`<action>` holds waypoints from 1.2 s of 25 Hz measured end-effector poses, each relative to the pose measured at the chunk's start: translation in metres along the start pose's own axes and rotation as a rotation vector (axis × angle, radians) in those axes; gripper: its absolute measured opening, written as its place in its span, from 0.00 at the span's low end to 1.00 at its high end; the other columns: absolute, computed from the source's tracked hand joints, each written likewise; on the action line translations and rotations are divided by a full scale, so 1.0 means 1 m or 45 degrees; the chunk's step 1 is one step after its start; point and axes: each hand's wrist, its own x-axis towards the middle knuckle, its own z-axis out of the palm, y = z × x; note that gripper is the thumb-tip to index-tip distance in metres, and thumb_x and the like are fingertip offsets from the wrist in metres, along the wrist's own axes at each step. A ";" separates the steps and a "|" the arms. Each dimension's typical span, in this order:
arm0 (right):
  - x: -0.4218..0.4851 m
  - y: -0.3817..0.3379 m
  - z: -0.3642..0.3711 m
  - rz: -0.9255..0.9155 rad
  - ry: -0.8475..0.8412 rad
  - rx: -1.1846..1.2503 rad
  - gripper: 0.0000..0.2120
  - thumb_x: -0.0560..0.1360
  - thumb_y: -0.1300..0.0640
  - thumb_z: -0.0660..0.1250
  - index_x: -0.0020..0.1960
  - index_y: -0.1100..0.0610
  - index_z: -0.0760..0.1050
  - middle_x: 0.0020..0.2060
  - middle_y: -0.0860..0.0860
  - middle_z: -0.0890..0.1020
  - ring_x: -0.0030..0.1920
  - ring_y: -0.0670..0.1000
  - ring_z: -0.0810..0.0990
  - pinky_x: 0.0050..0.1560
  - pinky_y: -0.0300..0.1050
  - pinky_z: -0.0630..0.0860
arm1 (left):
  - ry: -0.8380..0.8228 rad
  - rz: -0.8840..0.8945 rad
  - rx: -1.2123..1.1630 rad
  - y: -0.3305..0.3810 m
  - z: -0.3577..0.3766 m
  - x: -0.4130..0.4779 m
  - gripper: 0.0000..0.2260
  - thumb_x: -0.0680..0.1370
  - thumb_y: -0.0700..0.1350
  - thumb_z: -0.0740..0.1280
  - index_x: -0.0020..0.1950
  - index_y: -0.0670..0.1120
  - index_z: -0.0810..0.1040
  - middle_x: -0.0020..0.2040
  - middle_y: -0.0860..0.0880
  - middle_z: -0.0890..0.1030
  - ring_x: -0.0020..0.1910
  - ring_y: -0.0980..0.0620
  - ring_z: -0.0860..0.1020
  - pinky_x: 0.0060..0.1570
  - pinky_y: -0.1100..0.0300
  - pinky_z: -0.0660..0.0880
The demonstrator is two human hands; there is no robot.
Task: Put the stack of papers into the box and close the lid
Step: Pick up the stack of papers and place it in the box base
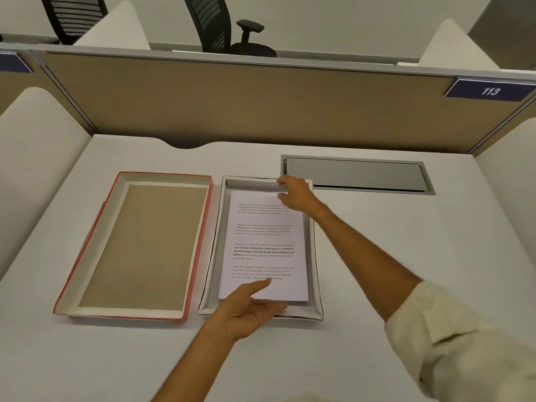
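On the far left, a dark blue label (13, 62) on the divider is cut off by the frame edge, and any writing on it cannot be made out. Behind the tan partition (232, 103) stand two black office chairs (220, 27), both only partly visible above it.

On the white desk (377, 242) lies one red-edged lid (139, 245), upside down, showing a brown inner face and white inner walls. Just beside it on the right sits one white box (216, 256), open.

The stack of papers (264, 248) lies flat inside the box, nearer its right wall. The top sheet carries four blocks of printed text; most is too small to read, though the third block begins "Village life is a peaceful" and includes the bold words "way of living. Defined by a slower pace". How many sheets are in the stack cannot be told.

The left hand (249, 309) is at the near end of the box, palm turned up, thumb resting on the top sheet and fingers spread loosely under the stack's near edge, hiding part of the box wall. The right hand (295, 195) reaches to the far end, fingers curled on the stack's far edge; whether it pinches the paper is unclear. A cream sleeve (464, 338) is rolled up on that arm.

Further right, a grey cable hatch (356, 175) is set into the desk, and a blue plate (490, 89) reads "113".
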 end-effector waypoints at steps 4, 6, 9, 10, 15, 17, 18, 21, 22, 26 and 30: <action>0.024 -0.005 0.006 -0.056 -0.149 -0.157 0.22 0.78 0.62 0.65 0.71 0.59 0.68 0.66 0.59 0.74 0.65 0.59 0.74 0.64 0.50 0.71 | -0.028 -0.028 -0.074 0.005 -0.001 0.003 0.18 0.74 0.34 0.71 0.62 0.46 0.75 0.62 0.33 0.79 0.62 0.28 0.76 0.64 0.32 0.70; 0.030 -0.007 0.011 -0.088 -0.213 -0.229 0.22 0.78 0.61 0.64 0.71 0.59 0.67 0.68 0.58 0.73 0.66 0.59 0.73 0.65 0.49 0.71 | 0.006 -0.026 -0.073 0.011 0.001 0.008 0.17 0.73 0.35 0.72 0.60 0.47 0.76 0.62 0.35 0.79 0.62 0.29 0.75 0.64 0.30 0.69; 0.039 -0.008 0.017 -0.116 -0.279 -0.305 0.20 0.79 0.60 0.62 0.70 0.60 0.68 0.68 0.58 0.73 0.66 0.59 0.73 0.66 0.50 0.70 | 0.076 -0.059 -0.062 0.015 0.007 0.015 0.13 0.71 0.36 0.73 0.54 0.45 0.77 0.57 0.37 0.80 0.59 0.31 0.76 0.65 0.31 0.68; 0.043 -0.007 0.018 -0.121 -0.295 -0.327 0.19 0.79 0.60 0.62 0.69 0.61 0.69 0.66 0.59 0.74 0.65 0.59 0.74 0.66 0.50 0.70 | 0.095 -0.068 -0.065 0.015 0.009 0.017 0.12 0.71 0.36 0.73 0.52 0.44 0.77 0.55 0.37 0.81 0.58 0.32 0.77 0.65 0.31 0.68; 0.057 -0.003 0.017 -0.101 -0.263 -0.271 0.14 0.78 0.65 0.61 0.61 0.64 0.78 0.59 0.60 0.80 0.60 0.59 0.78 0.64 0.50 0.74 | 0.140 -0.112 -0.143 0.019 0.004 0.024 0.11 0.74 0.39 0.72 0.54 0.44 0.75 0.60 0.36 0.79 0.61 0.31 0.75 0.65 0.33 0.69; 0.059 -0.003 0.017 -0.084 -0.253 -0.214 0.14 0.78 0.66 0.61 0.61 0.63 0.79 0.60 0.59 0.81 0.60 0.58 0.78 0.65 0.49 0.73 | 0.132 -0.117 -0.183 0.019 0.002 0.026 0.11 0.75 0.40 0.72 0.54 0.45 0.74 0.60 0.36 0.79 0.61 0.30 0.76 0.65 0.32 0.69; 0.059 -0.003 0.017 -0.080 -0.253 -0.199 0.15 0.78 0.67 0.60 0.61 0.63 0.79 0.61 0.58 0.81 0.61 0.58 0.78 0.66 0.48 0.73 | 0.129 -0.117 -0.196 0.019 0.002 0.026 0.10 0.75 0.40 0.71 0.54 0.45 0.74 0.58 0.36 0.79 0.60 0.30 0.76 0.65 0.32 0.69; 0.060 0.000 0.019 -0.072 -0.259 -0.184 0.16 0.78 0.67 0.60 0.62 0.62 0.78 0.62 0.57 0.80 0.62 0.57 0.78 0.65 0.47 0.72 | 0.132 -0.114 -0.211 0.019 0.002 0.027 0.09 0.76 0.40 0.71 0.53 0.45 0.73 0.56 0.35 0.79 0.58 0.30 0.76 0.63 0.31 0.70; 0.059 0.001 0.019 -0.070 -0.262 -0.185 0.16 0.78 0.66 0.59 0.63 0.62 0.78 0.62 0.57 0.80 0.62 0.57 0.78 0.65 0.47 0.72 | 0.134 -0.118 -0.214 0.020 0.001 0.028 0.09 0.76 0.41 0.71 0.53 0.45 0.73 0.57 0.35 0.79 0.58 0.30 0.76 0.62 0.31 0.71; 0.060 0.001 0.017 -0.061 -0.278 -0.173 0.16 0.79 0.66 0.59 0.63 0.61 0.78 0.63 0.57 0.80 0.62 0.57 0.77 0.66 0.47 0.71 | 0.122 -0.136 -0.220 0.022 0.000 0.029 0.11 0.75 0.41 0.72 0.54 0.45 0.73 0.57 0.35 0.79 0.58 0.29 0.76 0.59 0.29 0.72; 0.056 -0.001 0.018 -0.076 -0.279 -0.199 0.16 0.79 0.66 0.59 0.64 0.61 0.78 0.62 0.57 0.80 0.62 0.57 0.78 0.65 0.47 0.72 | 0.104 -0.154 -0.252 0.023 -0.002 0.029 0.12 0.75 0.41 0.72 0.55 0.44 0.73 0.57 0.34 0.79 0.57 0.28 0.77 0.53 0.27 0.74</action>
